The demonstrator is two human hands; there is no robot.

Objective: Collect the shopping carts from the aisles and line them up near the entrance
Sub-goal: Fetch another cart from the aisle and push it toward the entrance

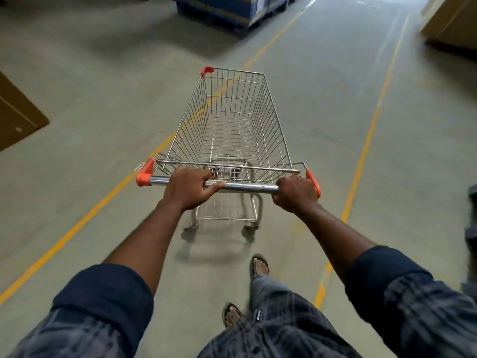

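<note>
Head view: person's two hands on a shopping cart [233, 117], which stands on the concrete floor [90, 86] directly ahead.
Yellow floor line [77, 226] passes under the basket's left side; left hand [187, 187] wraps the chrome handle bar [247, 187] left of centre; right hand [294, 193] grips its right end.

Silver wire shopping cart [232, 120], empty basket, orange corner caps, chrome handle bar [242, 186], upright on concrete floor
</note>
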